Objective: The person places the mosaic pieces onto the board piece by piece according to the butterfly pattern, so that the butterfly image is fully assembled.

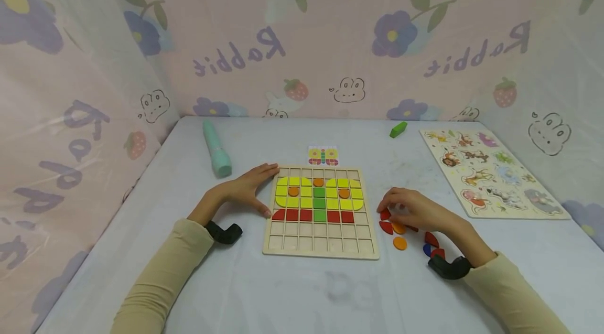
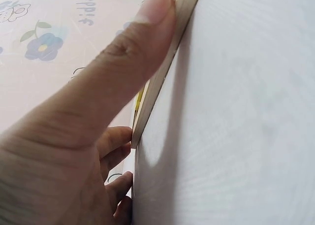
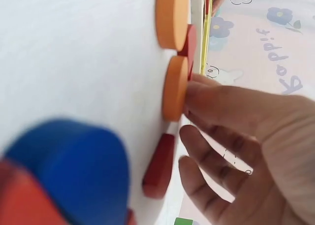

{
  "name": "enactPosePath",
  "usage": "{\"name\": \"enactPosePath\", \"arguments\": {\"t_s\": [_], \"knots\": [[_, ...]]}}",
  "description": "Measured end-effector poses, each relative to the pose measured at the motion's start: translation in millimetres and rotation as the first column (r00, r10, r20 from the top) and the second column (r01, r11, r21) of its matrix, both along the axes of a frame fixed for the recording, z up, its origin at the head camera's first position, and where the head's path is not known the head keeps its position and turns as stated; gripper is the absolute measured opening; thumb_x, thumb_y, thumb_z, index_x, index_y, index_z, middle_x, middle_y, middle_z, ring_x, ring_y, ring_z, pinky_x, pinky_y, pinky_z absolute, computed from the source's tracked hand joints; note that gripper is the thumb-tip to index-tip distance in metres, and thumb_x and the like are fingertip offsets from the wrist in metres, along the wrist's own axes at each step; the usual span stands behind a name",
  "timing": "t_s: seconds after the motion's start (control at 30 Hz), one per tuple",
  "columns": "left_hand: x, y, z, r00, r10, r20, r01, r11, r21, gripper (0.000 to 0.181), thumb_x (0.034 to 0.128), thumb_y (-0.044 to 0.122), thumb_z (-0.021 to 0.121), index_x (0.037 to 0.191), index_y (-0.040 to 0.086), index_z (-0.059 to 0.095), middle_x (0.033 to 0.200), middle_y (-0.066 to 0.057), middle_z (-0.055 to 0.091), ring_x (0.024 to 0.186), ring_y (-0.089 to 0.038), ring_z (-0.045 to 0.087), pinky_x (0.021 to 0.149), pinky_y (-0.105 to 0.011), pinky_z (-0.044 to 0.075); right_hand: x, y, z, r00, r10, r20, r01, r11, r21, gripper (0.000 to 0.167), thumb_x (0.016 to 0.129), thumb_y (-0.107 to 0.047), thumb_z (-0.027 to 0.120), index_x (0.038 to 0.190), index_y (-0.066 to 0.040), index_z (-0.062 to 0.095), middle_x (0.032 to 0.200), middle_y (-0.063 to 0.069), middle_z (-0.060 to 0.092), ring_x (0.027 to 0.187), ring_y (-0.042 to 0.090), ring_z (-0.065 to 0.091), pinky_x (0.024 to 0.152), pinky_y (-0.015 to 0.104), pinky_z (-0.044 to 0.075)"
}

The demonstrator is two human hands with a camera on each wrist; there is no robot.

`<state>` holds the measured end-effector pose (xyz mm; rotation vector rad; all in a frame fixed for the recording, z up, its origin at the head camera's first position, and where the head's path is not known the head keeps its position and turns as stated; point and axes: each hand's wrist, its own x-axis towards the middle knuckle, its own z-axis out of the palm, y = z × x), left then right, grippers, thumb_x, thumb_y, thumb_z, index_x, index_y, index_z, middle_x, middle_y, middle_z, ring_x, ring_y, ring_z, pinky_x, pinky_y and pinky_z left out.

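A wooden grid board [image 1: 321, 256] holds yellow, orange, green and red pieces in its cells. The left hand [image 1: 247, 190] rests at the board's left side, fingers stretched at the far corner and thumb touching the edge; the left wrist view shows this thumb [image 2: 113, 72] against the wooden rim. Right of the board, the right hand [image 1: 415, 209] bends over loose pieces, index finger and thumb around a red quarter-circle piece [image 1: 385, 214]. An orange disc [image 3: 175, 87] hides those fingertips in the right wrist view. Another red quarter-circle piece [image 1: 386, 227] lies close by.
A small pattern card [image 1: 323, 155] lies beyond the board. A mint-green microphone-shaped object [image 1: 218, 153] is at far left, a green block [image 1: 398, 129] at the back, an animal puzzle board [image 1: 495, 171] at right. Blue piece [image 3: 83, 171] and red pieces lie near the right wrist.
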<state>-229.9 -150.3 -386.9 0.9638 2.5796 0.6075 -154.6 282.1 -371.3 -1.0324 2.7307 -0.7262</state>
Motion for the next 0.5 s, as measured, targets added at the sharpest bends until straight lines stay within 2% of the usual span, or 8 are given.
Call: {"name": "enactPosePath", "arguments": {"t_s": [0.13,0.23,0.33,0.5], "knots": [[0.9,0.0,1.9,1.000,0.002,-0.001,-0.002,1.000,0.003,0.112,0.0650,0.051,0.080,0.150,0.010,0.019,0.156,-0.007,0.012,0.143,-0.030,0.003,0.113,-0.053,0.010,0.6,-3.7,2.8,0.996,-0.080,-0.043,0.082,0.995,0.050,0.019,0.081,-0.015,0.073,0.099,-0.016,0.068,0.091,-0.011,0.061,0.081,0.009,0.054,0.074,0.028,0.049],[0.8,-0.4,1.9,1.000,0.004,-0.007,-0.005,1.000,-0.005,0.112,0.0651,0.051,0.079,0.150,0.010,0.018,0.156,-0.007,0.012,0.143,-0.029,0.003,0.113,-0.053,0.010,1.0,-10.7,5.0,0.989,-0.136,-0.064,0.138,0.990,0.037,0.019,0.079,-0.022,0.076,0.095,-0.018,0.068,0.082,-0.014,0.060,0.076,0.007,0.053,0.070,0.026,0.049],[0.5,-0.7,1.6,1.000,0.002,-0.006,-0.002,1.000,-0.002,0.112,0.0650,0.052,0.079,0.150,0.010,0.018,0.156,-0.007,0.012,0.143,-0.029,0.003,0.113,-0.053,0.010,1.4,-21.1,6.0,0.987,-0.152,-0.057,0.152,0.988,-0.006,0.019,0.078,-0.026,0.076,0.093,-0.018,0.067,0.077,-0.014,0.058,0.071,0.007,0.052,0.065,0.024,0.048],[-1.0,-1.1,-0.9,1.000,-0.013,-0.004,0.013,1.000,0.017,0.113,0.0650,0.050,0.080,0.150,0.009,0.018,0.156,-0.008,0.011,0.143,-0.031,0.002,0.113,-0.052,0.009,1.5,-39.8,5.1,0.993,-0.117,-0.023,0.116,0.992,-0.042,0.020,0.080,-0.026,0.075,0.094,-0.015,0.067,0.076,-0.012,0.057,0.070,0.006,0.050,0.063,0.022,0.046]]}}
